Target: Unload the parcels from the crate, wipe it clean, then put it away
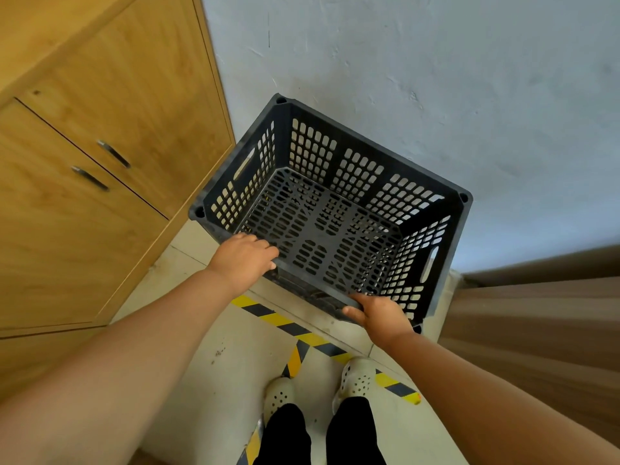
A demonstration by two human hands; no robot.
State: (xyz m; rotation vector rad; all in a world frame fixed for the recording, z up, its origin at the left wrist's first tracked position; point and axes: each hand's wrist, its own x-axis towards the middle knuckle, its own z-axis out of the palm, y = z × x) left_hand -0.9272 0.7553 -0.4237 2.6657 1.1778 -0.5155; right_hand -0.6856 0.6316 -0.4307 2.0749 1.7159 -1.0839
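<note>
A black perforated plastic crate (369, 146) stands in the corner, its far side against the white wall. Nothing lies inside it; the slotted bottom is bare. My left hand (245, 260) grips the near rim at its left part, fingers curled over the edge into the crate. My right hand (379, 315) grips the same near rim at its right part, thumb on the outer face. No parcels or cloth are in view.
A wooden cabinet (100, 162) with two metal handles (114, 154) stands left of the crate. Brown cardboard (536, 330) lies close on the right. Yellow-black tape (285, 325) runs across the floor in front of my feet (355, 380).
</note>
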